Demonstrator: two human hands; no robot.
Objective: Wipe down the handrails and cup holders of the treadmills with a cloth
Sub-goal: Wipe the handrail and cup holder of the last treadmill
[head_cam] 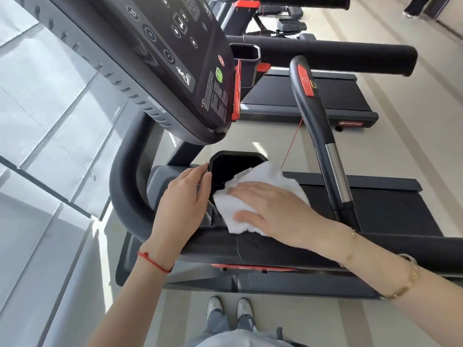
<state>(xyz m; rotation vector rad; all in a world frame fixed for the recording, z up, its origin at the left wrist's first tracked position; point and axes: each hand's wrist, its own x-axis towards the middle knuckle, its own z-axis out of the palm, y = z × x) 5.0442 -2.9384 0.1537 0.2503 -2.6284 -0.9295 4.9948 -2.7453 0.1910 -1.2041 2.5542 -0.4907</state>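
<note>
Right hand point(270, 209) lies flat, fingers straight and together, palm down on a white fluffy terry cloth point(260, 196), pressing it onto the near edge of the black angular plastic cup holder point(233, 169) of the closest dark grey treadmill point(375, 204). The cloth drapes over the holder's right rim and part of it hangs toward the opening; the lower corner sits on the black padded side handrail point(250, 242) running across the frame under both forearms. Left hand point(180, 196) rests on the left side of the cup holder, fingertips touching its left rim, fingers relaxed and nearly straight, not wrapped around anything. Thin red string bracelet point(152, 262) on the left wrist, gold chain bracelets point(406, 279) on the right wrist and forearm. Above the holder hangs the black touch console panel point(180, 53) with a green round button point(219, 75) and a red ring button just above it. To the right, a dark curved centre handle with a red stop pad point(306, 80) and a chrome section, a thin red cord trailing from it toward the cloth. A second treadmill point(313, 96) stands beyond, with its own cup holder and black handrail. Person's grey-white shoes point(229, 308) on a pale floor at bottom centre.
</note>
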